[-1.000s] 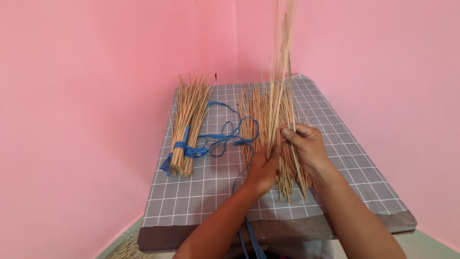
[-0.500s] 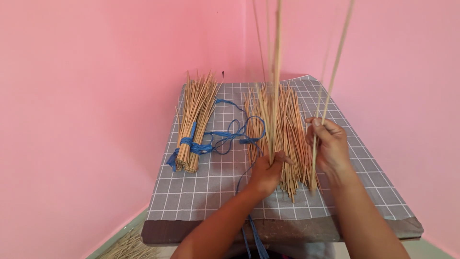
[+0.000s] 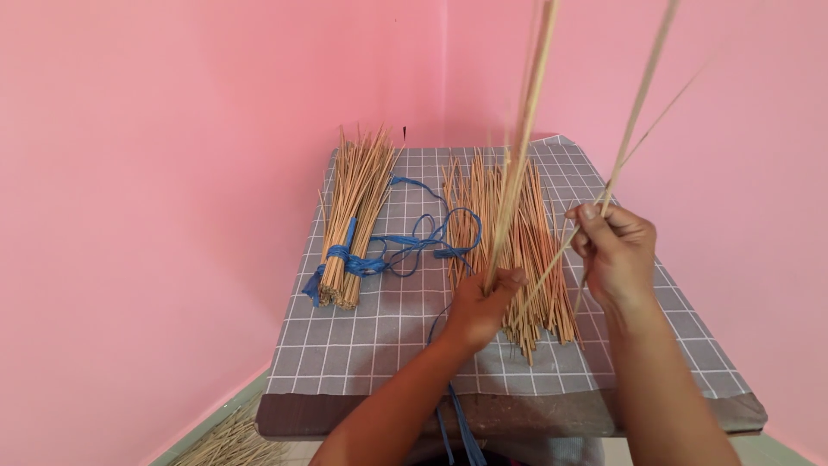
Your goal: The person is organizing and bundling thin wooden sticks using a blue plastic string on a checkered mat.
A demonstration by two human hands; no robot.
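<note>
My left hand (image 3: 481, 304) grips a thin upright bunch of tan sticks (image 3: 526, 129) that rises past the top of the view. My right hand (image 3: 614, 250) pinches a few separate thin sticks (image 3: 642, 95), held tilted up to the right, apart from the bunch. Beneath both hands a loose pile of the same sticks (image 3: 511, 237) lies on the table. To the left lies a stick bundle tied with blue string (image 3: 349, 224).
A small table with a grey checked cloth (image 3: 379, 345) stands in a pink-walled corner. Loose blue string (image 3: 418, 242) curls between the two piles, and strands hang off the front edge (image 3: 453, 427). More sticks lie on the floor (image 3: 228, 444) at lower left.
My right hand has moved right, drawing a few sticks away from the upright bunch. My left hand keeps the bunch upright in roughly the same place.
</note>
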